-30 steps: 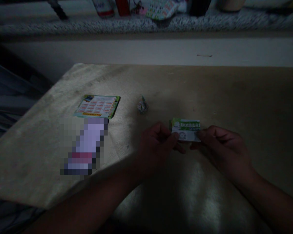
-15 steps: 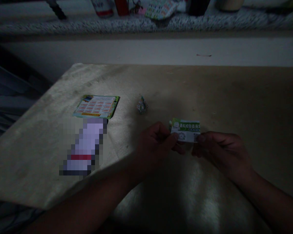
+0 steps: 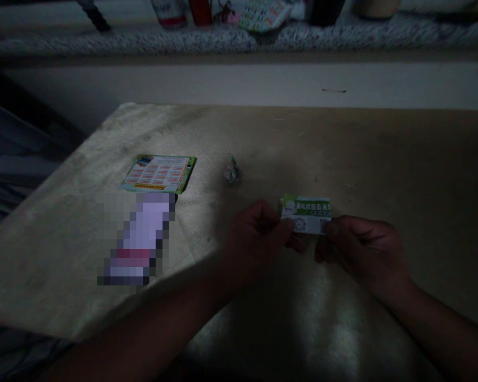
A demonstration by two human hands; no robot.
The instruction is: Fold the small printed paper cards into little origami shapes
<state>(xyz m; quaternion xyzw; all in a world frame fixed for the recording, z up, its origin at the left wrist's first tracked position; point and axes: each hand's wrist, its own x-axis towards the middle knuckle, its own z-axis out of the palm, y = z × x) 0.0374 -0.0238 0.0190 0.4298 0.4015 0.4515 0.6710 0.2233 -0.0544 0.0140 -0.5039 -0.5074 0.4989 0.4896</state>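
A small piece of green and white printed paper (image 3: 308,213), seemingly folded into a rectangle, is held above the table between both hands. My left hand (image 3: 258,239) pinches its lower left corner, thumb on top. At the lower right corner, the thumb and fingers of my right hand (image 3: 366,249) are closed on it. The fingers behind the paper are partly hidden. Beyond my left hand, a small folded or crumpled paper piece (image 3: 233,173) stands on the table.
Left on the table (image 3: 207,132) lie a printed leaflet (image 3: 159,172) with a green border and, touching or close to it, a blurred-out phone-like device (image 3: 143,233). At the back runs a speckled stone ledge (image 3: 223,40) bearing bottles, a patterned packet (image 3: 263,15) and other items.
The printed paper and both hands have shifted very slightly to the right, and the paper's tilt has changed a little. Both hands keep their pinch on it.
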